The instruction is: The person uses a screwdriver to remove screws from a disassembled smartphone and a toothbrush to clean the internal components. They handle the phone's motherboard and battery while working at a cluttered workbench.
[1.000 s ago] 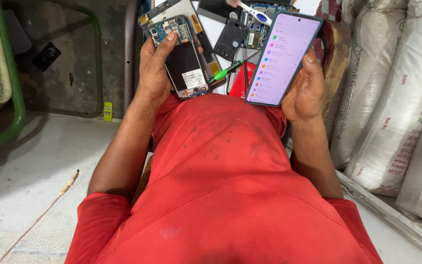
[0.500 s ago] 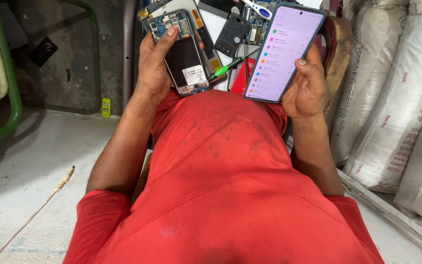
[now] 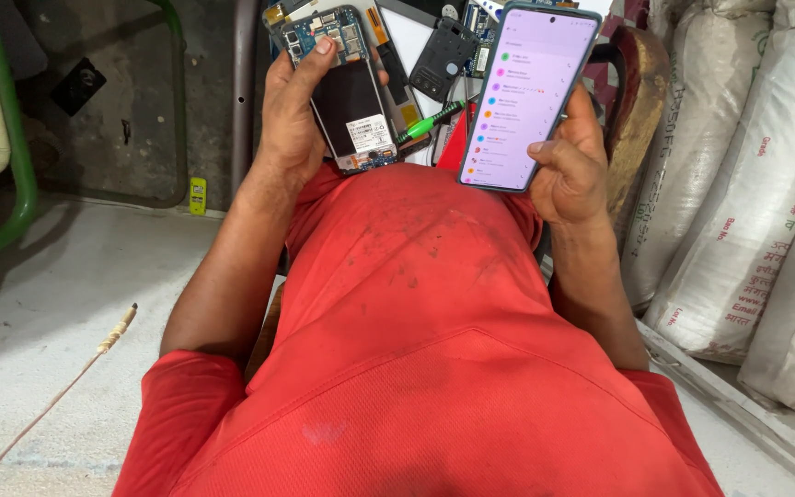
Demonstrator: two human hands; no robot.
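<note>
A person in a short-sleeved red T-shirt (image 3: 416,350), its front smudged with dark stains, forearms bare

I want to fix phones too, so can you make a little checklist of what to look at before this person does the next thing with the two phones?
1. Left hand has firm hold of the open phone: ok, fingers wrap its edge, thumb on top.
2. Right hand holds the lit phone steady: ok.
3. Lit phone's screen working: ok, it shows a list.
4. Open phone's insides all in place: cannot tell, the hand hides part.
5. Green tool within reach: ok, it lies between the phones.
6. Loose parts on the bench safe: cannot tell, they are crowded together.
</note>
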